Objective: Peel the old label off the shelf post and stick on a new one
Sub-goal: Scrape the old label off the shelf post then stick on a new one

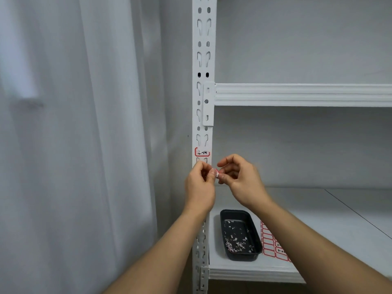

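Both grips — left hand (200,183), right hand (239,177) — pinch a label scrap (216,173) at the shelf post (203,60) edge.

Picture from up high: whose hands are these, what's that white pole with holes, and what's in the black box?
The camera sits on a person's head, looking down at their own two hands. The left hand and right hand meet in front of a white shelf post and together pinch a small red and white sticker scrap. Just above them, a red-edged label is stuck on the post. On the shelf below lie a black tray of tiny paper bits and a sheet of labels.
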